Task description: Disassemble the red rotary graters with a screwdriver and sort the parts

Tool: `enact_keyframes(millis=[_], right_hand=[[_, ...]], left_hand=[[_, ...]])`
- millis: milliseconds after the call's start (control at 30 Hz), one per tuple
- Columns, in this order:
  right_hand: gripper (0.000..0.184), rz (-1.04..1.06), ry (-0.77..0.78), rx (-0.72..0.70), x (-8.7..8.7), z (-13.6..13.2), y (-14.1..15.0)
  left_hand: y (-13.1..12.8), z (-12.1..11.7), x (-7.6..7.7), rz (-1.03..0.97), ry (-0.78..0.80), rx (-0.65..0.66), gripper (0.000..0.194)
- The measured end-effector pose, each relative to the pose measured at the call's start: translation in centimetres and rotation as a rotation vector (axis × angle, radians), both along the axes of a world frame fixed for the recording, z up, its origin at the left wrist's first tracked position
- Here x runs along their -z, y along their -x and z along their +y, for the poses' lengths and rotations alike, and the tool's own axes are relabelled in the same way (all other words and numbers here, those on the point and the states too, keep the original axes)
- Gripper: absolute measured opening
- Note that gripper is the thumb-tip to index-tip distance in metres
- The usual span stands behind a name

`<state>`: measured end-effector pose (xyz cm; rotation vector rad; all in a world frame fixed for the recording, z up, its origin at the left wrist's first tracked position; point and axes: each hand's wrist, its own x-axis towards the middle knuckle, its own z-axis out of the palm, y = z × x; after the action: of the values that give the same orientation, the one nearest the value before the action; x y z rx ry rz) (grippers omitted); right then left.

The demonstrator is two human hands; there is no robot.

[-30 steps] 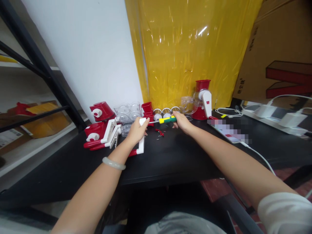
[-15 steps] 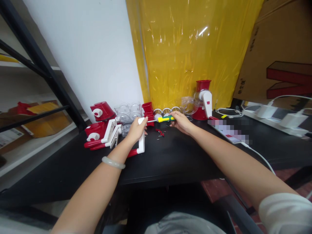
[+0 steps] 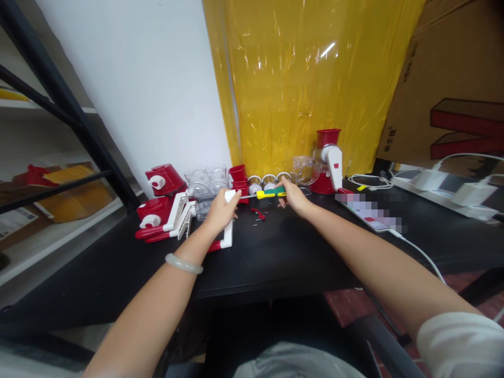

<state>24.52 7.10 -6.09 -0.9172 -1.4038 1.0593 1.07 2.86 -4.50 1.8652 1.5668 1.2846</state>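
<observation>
My left hand (image 3: 219, 212) is closed round a white crank handle with a red knob (image 3: 227, 231), holding it upright on the black table (image 3: 275, 252). My right hand (image 3: 293, 198) grips a green and yellow screwdriver (image 3: 270, 192) held level, its metal tip pointing left at the top end of the handle. Small red clips and tiny screws (image 3: 259, 214) lie on the table just below the screwdriver.
Red and white grater bodies (image 3: 159, 207), clear plastic cups (image 3: 205, 184), metal drums (image 3: 270, 181) and an assembled red grater (image 3: 327, 160) stand along the back. A phone with a cable (image 3: 372, 216) and chargers (image 3: 444, 190) lie to the right. Black shelving (image 3: 59, 121) stands at left.
The screwdriver has wobbled slightly up and down at the handle's top end; both hands stay in about the same place.
</observation>
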Motion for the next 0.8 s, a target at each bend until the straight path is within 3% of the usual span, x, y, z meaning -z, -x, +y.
enact_keyframes(millis=[400,667,800], right_hand=[[0.029,0.128,0.017,-0.088,0.11,-0.14,0.25],[0.02,0.274,0.139,-0.074,-0.65,-0.79,0.43],[0.011,0.202,0.101,-0.065,-0.47,-0.59,0.31]], left_hand=[[-0.12,0.02,-0.14,-0.051,0.024,0.011,0.03],[-0.04,0.28,0.23,-0.091,0.043,0.027,0.033],[0.05,0.48,0.41,-0.08,0.042,0.027,0.033]])
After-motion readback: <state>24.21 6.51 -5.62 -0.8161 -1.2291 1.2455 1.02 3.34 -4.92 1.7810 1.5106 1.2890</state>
